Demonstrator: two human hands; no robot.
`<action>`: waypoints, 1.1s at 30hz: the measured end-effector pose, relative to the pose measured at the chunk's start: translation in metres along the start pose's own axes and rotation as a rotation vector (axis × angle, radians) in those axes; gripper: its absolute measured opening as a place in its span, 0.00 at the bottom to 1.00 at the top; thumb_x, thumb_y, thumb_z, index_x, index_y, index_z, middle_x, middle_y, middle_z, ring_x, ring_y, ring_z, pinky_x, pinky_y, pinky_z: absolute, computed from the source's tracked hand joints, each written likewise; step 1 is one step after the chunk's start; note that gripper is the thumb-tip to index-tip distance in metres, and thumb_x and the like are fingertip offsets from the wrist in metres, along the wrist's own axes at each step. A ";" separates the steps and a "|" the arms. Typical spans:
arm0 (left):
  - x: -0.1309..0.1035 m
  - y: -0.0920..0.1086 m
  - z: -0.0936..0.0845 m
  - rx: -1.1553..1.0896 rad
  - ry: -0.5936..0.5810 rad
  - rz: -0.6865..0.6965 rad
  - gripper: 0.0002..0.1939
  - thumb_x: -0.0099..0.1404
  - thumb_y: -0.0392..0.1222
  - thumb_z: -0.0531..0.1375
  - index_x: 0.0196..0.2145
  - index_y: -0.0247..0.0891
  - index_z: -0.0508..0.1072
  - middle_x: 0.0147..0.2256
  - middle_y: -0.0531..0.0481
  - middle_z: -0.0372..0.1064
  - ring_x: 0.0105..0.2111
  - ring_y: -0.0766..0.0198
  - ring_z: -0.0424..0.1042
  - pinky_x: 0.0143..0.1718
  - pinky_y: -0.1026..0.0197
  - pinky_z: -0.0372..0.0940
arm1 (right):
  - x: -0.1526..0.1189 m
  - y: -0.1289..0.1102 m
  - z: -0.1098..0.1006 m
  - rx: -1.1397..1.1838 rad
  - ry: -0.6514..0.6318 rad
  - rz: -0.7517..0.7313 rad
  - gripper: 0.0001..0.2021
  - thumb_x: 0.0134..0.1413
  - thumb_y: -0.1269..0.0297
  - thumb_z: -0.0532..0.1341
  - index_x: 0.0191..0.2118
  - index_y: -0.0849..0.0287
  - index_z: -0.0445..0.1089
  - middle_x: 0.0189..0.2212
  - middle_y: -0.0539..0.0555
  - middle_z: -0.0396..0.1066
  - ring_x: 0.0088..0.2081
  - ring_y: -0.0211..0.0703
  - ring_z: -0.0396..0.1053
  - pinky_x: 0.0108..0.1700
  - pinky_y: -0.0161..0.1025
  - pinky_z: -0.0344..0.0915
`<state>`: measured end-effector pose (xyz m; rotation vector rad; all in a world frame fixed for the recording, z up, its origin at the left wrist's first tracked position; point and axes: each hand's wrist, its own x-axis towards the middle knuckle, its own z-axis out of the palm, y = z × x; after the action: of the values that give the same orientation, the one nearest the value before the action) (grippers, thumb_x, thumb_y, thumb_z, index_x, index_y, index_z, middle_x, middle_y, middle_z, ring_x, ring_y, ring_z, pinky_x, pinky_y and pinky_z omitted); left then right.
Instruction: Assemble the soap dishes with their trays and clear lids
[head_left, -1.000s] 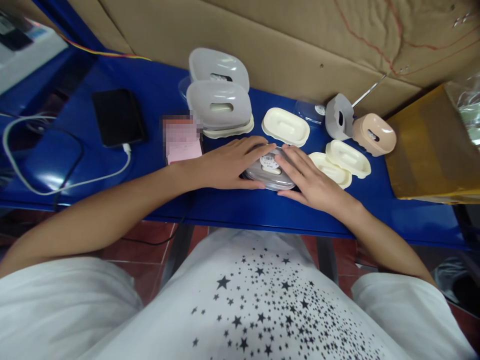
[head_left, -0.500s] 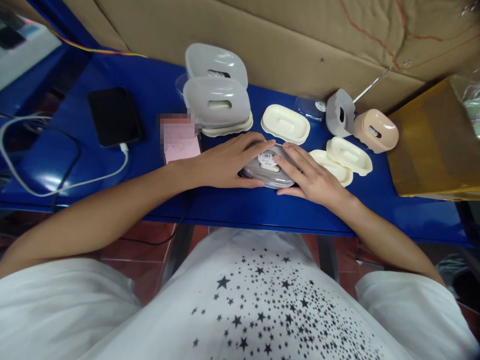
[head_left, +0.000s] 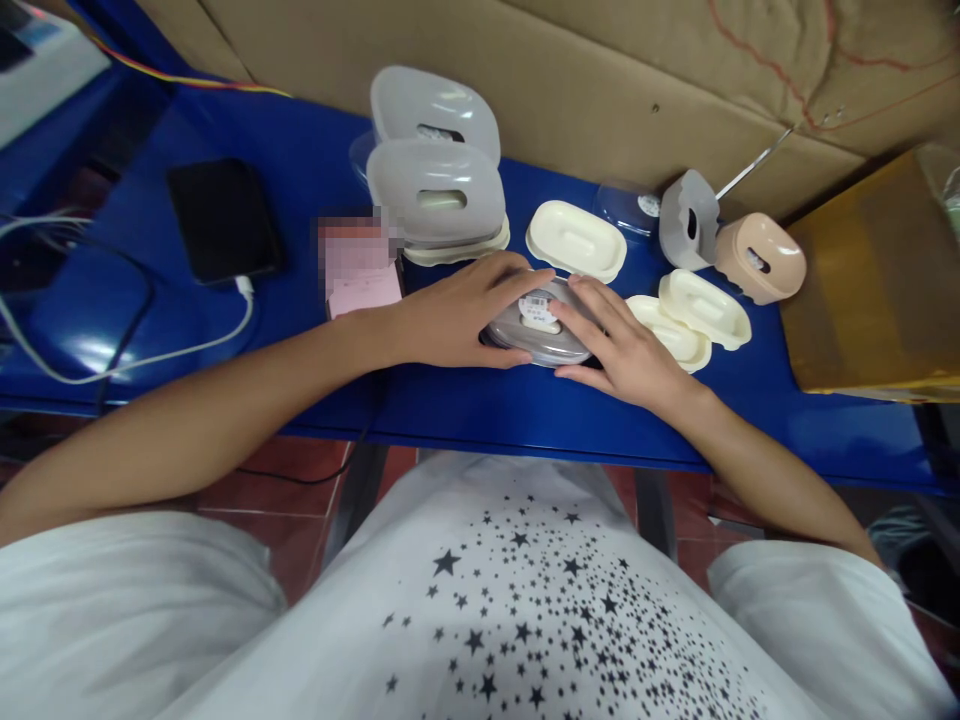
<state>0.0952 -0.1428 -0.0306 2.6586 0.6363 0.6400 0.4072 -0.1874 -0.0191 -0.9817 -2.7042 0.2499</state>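
A grey oval soap box (head_left: 564,345) with a clear cover and a white barcode label lies on the blue table in front of me. My left hand (head_left: 476,310) is closed round its left end, thumb at the near side and fingers over the top. At the right end my right hand (head_left: 619,345) grips it too, fingers on the cover and thumb along the near edge. Just beyond the hands is a cream soap tray (head_left: 576,240). Two more cream trays (head_left: 705,308) overlap beside my right hand. The box's underside is hidden.
Grey soap box shells (head_left: 435,195) stand at the back left, beside a pink item (head_left: 364,290). A clear cover (head_left: 626,210), a grey shell (head_left: 686,225) and a peach soap box (head_left: 761,258) are at the back right. A taped carton (head_left: 870,290) and a cabled black device (head_left: 221,220) flank them.
The view has shifted slightly. Both hands keep their hold on the soap box, with hardly any change in the fingers.
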 end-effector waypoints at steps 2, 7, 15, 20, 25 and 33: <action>0.000 -0.003 0.000 0.021 0.003 -0.026 0.47 0.76 0.61 0.66 0.80 0.42 0.52 0.69 0.28 0.63 0.70 0.36 0.66 0.72 0.31 0.63 | 0.001 0.002 -0.012 0.047 -0.033 0.009 0.41 0.77 0.37 0.57 0.85 0.46 0.47 0.85 0.57 0.45 0.84 0.63 0.43 0.81 0.71 0.51; -0.002 -0.001 -0.003 0.175 0.093 -0.194 0.47 0.77 0.66 0.63 0.81 0.43 0.52 0.74 0.28 0.58 0.73 0.29 0.61 0.73 0.26 0.59 | -0.020 0.012 -0.072 0.027 0.030 0.198 0.30 0.79 0.41 0.55 0.72 0.53 0.72 0.67 0.62 0.77 0.67 0.65 0.75 0.70 0.65 0.69; 0.001 0.024 -0.005 0.327 0.191 -0.145 0.37 0.80 0.51 0.63 0.79 0.48 0.57 0.79 0.30 0.52 0.76 0.25 0.58 0.72 0.21 0.56 | -0.045 0.008 -0.083 0.078 -0.225 0.288 0.21 0.80 0.46 0.57 0.54 0.53 0.83 0.48 0.57 0.86 0.47 0.55 0.83 0.51 0.52 0.77; -0.003 0.050 0.002 0.297 -0.037 0.194 0.30 0.81 0.42 0.62 0.76 0.46 0.64 0.76 0.36 0.61 0.74 0.42 0.65 0.73 0.40 0.62 | -0.032 -0.003 -0.084 0.326 -0.180 0.066 0.17 0.81 0.52 0.58 0.61 0.49 0.81 0.57 0.54 0.84 0.55 0.50 0.83 0.57 0.49 0.79; -0.004 0.060 0.012 0.187 -0.159 0.330 0.16 0.81 0.42 0.64 0.63 0.40 0.78 0.67 0.38 0.75 0.67 0.49 0.75 0.67 0.52 0.68 | -0.031 0.043 -0.084 -0.081 0.246 0.380 0.20 0.78 0.51 0.58 0.65 0.47 0.78 0.61 0.57 0.81 0.65 0.66 0.76 0.69 0.70 0.68; -0.006 0.048 0.000 0.278 -0.145 0.338 0.11 0.80 0.48 0.67 0.47 0.37 0.81 0.54 0.39 0.81 0.52 0.50 0.81 0.59 0.51 0.71 | -0.028 0.088 -0.068 0.028 0.405 0.540 0.15 0.72 0.44 0.62 0.42 0.49 0.75 0.45 0.59 0.81 0.50 0.57 0.78 0.61 0.61 0.69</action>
<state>0.1072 -0.1864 -0.0133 3.0735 0.2508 0.4643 0.5011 -0.1345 0.0194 -1.5489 -2.0338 0.1613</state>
